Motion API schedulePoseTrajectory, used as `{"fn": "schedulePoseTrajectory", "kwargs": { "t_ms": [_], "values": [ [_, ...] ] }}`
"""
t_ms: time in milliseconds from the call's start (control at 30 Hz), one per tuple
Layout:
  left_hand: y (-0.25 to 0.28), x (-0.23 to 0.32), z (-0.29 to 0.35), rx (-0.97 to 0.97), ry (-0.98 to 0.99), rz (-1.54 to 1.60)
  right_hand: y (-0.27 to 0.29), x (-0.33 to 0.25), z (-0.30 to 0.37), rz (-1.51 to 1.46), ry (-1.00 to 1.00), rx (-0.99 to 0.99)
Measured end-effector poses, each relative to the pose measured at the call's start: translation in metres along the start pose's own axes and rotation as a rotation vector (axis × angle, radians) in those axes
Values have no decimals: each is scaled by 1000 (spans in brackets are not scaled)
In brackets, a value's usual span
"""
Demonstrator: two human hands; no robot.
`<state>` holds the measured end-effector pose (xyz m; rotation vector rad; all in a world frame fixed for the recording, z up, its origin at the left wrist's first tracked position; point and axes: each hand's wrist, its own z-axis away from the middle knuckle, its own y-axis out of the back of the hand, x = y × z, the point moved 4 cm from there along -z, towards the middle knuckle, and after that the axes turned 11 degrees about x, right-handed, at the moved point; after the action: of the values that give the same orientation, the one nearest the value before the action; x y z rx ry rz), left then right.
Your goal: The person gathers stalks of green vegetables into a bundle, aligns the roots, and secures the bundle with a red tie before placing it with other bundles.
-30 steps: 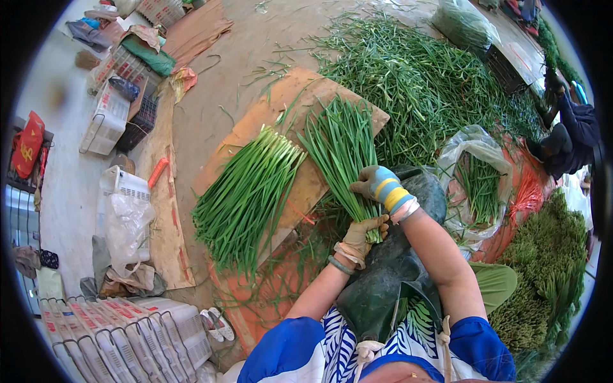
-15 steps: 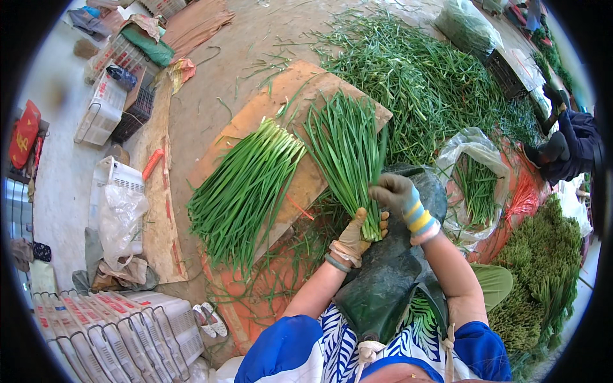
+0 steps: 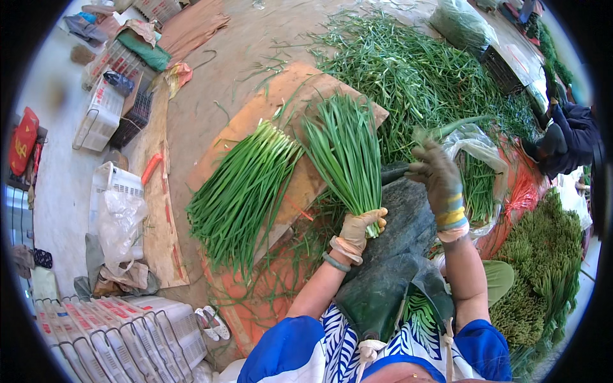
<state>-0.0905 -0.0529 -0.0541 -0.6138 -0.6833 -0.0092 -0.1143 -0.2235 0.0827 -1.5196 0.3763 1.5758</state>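
Observation:
My gloved left hand is closed round the lower end of a bunch of green garlic chives. The leaves of that bunch fan out away from me over a board. My right hand, in a soiled glove with a striped cuff, is raised to the right of the bunch. Its fingers look loosely spread, though smeared by motion. Some blurred loose chive leaves are just beyond its fingertips; whether they touch the glove is unclear. Another pile of chives lies on the board to the left, pale ends pointing away.
A large heap of loose green leaves spreads beyond the board. An open plastic bag of leaves stands at right, near bundled greens. White crates stand at lower left. Another person sits at far right.
My right hand has swung away from the bunch, up and to the right, and loose leaves now show by its fingertips. My left hand keeps its grip on the chives.

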Motion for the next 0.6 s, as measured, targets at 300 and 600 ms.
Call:
{"fn": "schedulePoseTrajectory", "kwargs": {
  "t_ms": [300, 600],
  "values": [
    [-62, 90, 27, 491, -735, -1636, -22, 110, 10, -129, -297, -422],
    [-67, 71, 54, 355, -847, -1684, -28, 108, 14, -541, -436, -290]
  ]
}}
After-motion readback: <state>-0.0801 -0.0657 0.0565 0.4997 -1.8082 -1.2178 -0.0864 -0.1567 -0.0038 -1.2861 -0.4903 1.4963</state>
